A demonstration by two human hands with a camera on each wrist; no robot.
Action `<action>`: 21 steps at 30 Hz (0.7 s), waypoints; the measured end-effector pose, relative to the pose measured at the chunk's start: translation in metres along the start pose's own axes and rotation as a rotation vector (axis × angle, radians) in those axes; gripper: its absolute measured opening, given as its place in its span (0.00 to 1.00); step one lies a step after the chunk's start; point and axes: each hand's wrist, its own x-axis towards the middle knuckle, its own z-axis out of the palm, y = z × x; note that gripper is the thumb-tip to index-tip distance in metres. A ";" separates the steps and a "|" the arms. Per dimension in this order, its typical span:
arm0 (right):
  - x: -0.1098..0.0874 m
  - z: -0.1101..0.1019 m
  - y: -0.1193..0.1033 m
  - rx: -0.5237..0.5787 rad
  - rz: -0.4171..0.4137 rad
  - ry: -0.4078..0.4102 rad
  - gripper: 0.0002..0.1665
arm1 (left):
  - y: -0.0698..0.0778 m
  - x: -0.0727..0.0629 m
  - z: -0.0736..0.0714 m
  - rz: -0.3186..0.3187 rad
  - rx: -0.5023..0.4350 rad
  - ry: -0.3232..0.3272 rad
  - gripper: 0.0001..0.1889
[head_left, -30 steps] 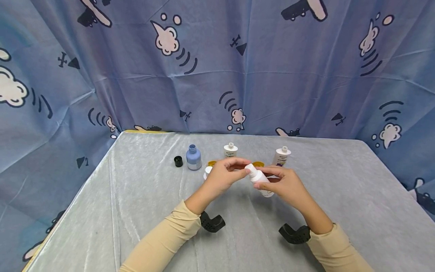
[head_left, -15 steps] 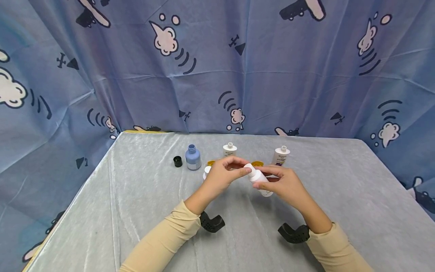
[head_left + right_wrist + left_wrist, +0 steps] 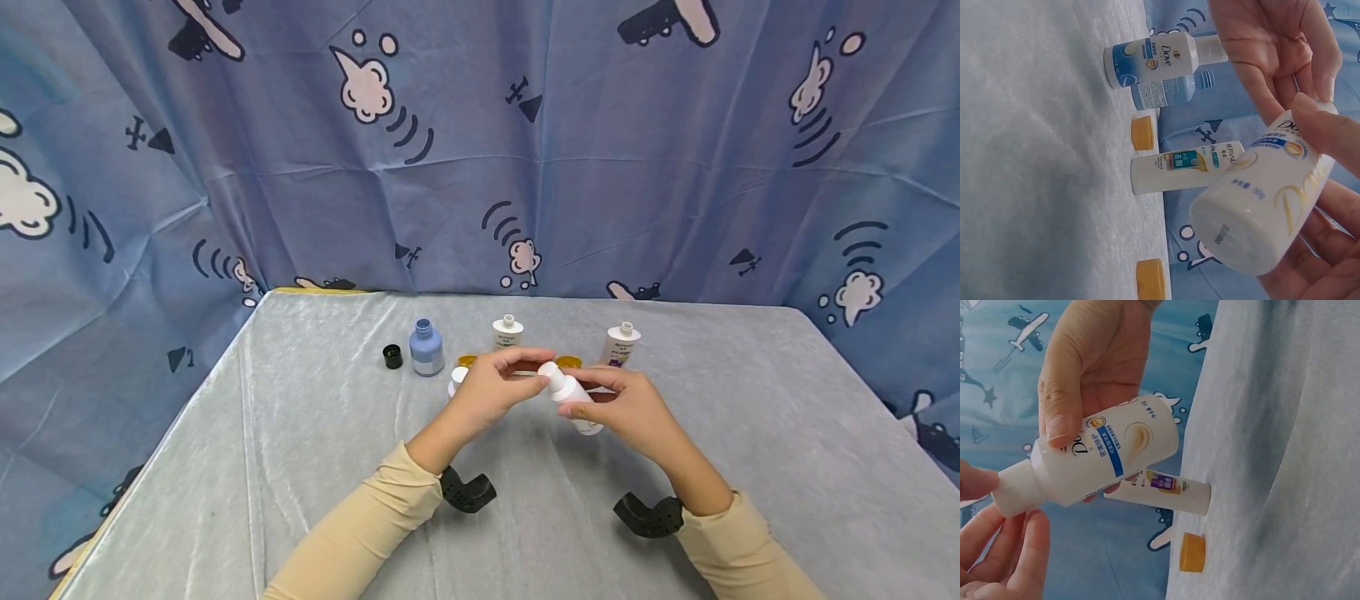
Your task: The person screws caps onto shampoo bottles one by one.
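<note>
My right hand [image 3: 630, 408] grips a small white Dove bottle [image 3: 1107, 447] round its body, thumb on the label side. The bottle is held above the table, tilted with its white cap [image 3: 552, 377] up toward my left hand [image 3: 495, 387]. In the left wrist view, left thumb and fingertips pinch that cap from both sides. From the right wrist, the bottle's base [image 3: 1235, 244] faces the camera, while its cap is mostly hidden behind fingers.
Behind the hands stand two uncapped white bottles [image 3: 507, 333] [image 3: 621, 343], a blue open-necked bottle [image 3: 427, 350] and a black cap [image 3: 392, 357]. Another Dove bottle [image 3: 1154, 59] with its cap on stands near the left hand. Two yellow caps [image 3: 1142, 133] [image 3: 1150, 279] lie on the grey cloth.
My left thumb has drawn back slightly to the left on the cap and the index finger lies straighter. The bottle and my right hand stay nearly where they were.
</note>
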 end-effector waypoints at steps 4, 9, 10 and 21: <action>0.000 0.000 0.000 0.003 -0.007 0.002 0.31 | 0.000 0.001 0.000 -0.008 -0.005 0.006 0.21; 0.001 0.000 0.000 0.008 -0.015 0.004 0.30 | -0.002 0.002 0.000 -0.018 0.058 0.046 0.17; 0.000 0.000 0.001 0.012 -0.015 0.003 0.30 | -0.002 0.002 0.000 -0.019 0.067 0.051 0.17; -0.002 -0.001 0.000 0.025 0.002 -0.007 0.30 | -0.001 0.002 0.001 -0.018 0.051 0.046 0.14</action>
